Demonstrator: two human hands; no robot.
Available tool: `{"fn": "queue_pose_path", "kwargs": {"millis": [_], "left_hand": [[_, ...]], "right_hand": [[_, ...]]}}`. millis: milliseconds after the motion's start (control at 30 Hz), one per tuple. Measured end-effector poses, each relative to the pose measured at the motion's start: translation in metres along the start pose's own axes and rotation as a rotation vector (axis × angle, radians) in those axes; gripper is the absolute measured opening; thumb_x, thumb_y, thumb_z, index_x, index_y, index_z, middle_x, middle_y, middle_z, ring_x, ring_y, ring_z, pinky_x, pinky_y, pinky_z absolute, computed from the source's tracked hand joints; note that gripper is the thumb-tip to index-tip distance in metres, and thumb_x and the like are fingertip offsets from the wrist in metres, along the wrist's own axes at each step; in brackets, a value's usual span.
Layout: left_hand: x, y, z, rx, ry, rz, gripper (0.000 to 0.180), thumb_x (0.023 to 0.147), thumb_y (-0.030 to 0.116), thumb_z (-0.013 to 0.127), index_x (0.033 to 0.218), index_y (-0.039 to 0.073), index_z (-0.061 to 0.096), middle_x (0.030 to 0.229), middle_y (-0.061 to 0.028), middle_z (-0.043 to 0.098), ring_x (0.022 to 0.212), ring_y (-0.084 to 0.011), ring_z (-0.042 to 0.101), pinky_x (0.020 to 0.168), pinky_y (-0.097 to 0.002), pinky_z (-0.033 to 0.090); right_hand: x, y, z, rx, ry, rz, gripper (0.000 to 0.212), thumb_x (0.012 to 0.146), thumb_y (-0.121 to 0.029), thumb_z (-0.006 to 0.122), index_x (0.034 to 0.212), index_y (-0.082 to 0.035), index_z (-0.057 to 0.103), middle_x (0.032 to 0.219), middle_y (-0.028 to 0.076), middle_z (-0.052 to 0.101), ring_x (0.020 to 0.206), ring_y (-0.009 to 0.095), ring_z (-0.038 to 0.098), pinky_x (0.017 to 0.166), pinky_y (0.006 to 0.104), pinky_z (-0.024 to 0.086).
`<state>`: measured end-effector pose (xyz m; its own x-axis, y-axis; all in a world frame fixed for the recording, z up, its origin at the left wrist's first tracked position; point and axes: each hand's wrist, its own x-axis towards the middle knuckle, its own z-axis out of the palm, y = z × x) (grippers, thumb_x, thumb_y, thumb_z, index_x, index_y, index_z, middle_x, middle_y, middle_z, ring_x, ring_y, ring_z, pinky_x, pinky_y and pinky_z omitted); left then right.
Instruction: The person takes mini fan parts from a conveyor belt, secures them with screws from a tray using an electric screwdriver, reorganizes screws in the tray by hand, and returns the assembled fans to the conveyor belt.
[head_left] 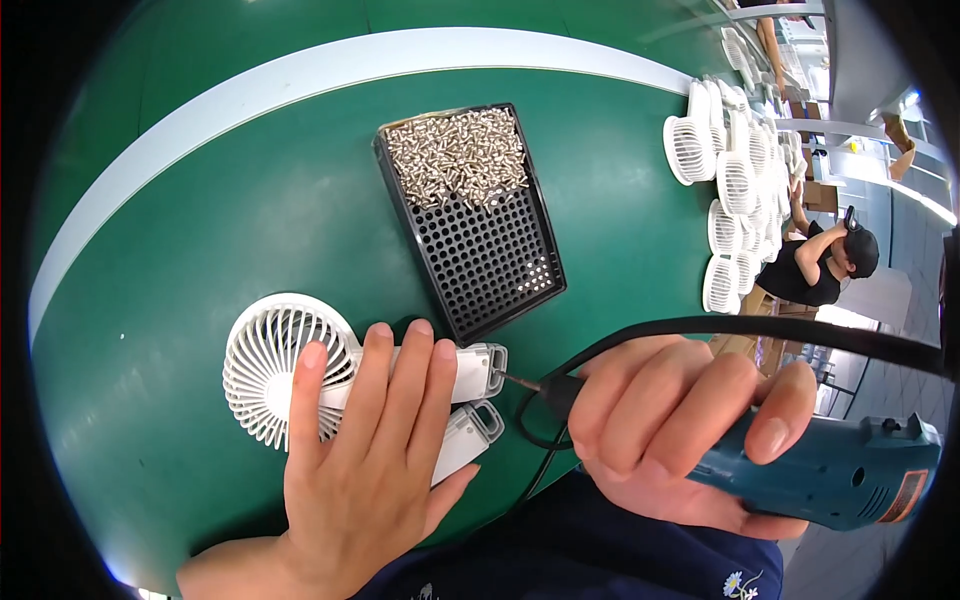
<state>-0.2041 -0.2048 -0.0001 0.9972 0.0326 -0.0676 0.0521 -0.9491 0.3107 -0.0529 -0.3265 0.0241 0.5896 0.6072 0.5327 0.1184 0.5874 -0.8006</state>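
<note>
My left hand [365,470] lies flat with fingers stretched across a white handheld fan [275,395], pressing on its handle. The fan's round grille sits to the left, and its handle end with a clear loop points right. A second white handle [463,440] with a similar loop lies just below, partly hidden under my left hand. My right hand [680,420] is wrapped round a teal electric screwdriver [830,470]. The driver's thin bit points left and meets the end of the upper handle; whether a screw sits at its tip is too small to tell.
A black tray [545,235] with small holes and a heap of silver screws [460,155] stands beyond my hands on the green table [250,210]. A black cable [760,325] arches over my right hand. White fans [735,185] are piled far right, near a person [825,260].
</note>
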Motion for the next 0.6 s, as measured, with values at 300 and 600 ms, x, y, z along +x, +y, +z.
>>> {"fn": "queue_pose_path", "kwargs": {"millis": [300,600], "left_hand": [[0.0,0.0,-0.002,0.004,-0.005,0.0,0.085,0.082,0.057,0.061,0.14,-0.005,0.053,0.144,-0.0166,0.053,0.137,-0.0346,0.048,0.119,-0.0658,0.02],[0.002,0.0,-0.002,0.0,0.011,-0.003,0.085,0.081,0.057,0.062,0.14,-0.004,0.053,0.145,-0.016,0.053,0.137,-0.034,0.048,0.119,-0.0654,0.02]], "right_hand": [[-0.003,0.009,-0.001,-0.076,-0.027,0.002,0.058,0.099,-0.063,0.055,0.12,-0.01,0.045,0.074,0.008,0.056,0.046,0.02,0.052,0.042,0.0336,0.047],[-0.004,0.008,0.002,-0.082,-0.057,0.027,0.057,0.098,-0.063,0.055,0.119,-0.011,0.044,0.074,0.007,0.055,0.047,0.02,0.052,0.043,0.0353,0.047]]}}
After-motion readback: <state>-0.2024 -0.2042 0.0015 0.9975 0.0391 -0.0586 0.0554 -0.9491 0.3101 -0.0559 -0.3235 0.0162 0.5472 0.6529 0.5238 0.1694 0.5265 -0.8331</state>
